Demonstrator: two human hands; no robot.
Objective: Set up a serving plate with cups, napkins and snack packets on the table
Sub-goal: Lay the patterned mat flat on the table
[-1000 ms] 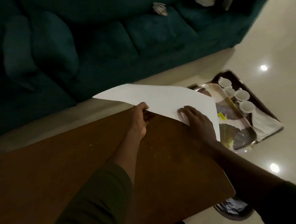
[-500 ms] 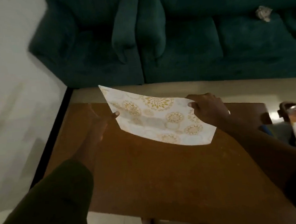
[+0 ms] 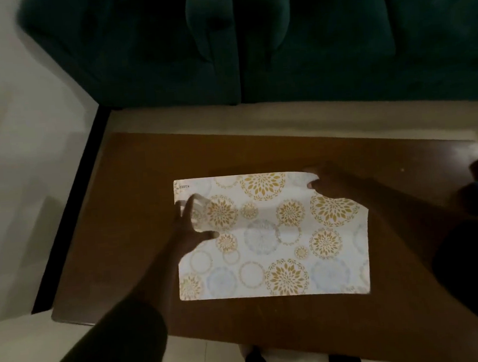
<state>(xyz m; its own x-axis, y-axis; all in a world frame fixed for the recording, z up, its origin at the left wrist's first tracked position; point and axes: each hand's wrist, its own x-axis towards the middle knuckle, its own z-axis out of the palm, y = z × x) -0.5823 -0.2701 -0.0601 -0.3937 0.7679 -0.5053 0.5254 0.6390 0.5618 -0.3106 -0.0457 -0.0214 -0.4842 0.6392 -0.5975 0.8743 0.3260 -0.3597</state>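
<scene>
The placemat (image 3: 275, 234) has come down flat at the worktop (image 3: 136, 188) centre. My right hand (image 3: 328, 180) pinches its far right corner; my left hand (image 3: 190, 226), fingers spread, presses its left edge. Step: laying the mat. Next, I judge: release, fetch plate.

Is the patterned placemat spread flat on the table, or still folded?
Spread: the placemat lies open, pattern up, on the wooden table; the right hand pinches its far corner.

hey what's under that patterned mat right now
The mat lies on the brown table, whose wood shows all round it. Both hands, left and right, are at its far edge. Anything beneath is covered.
</scene>
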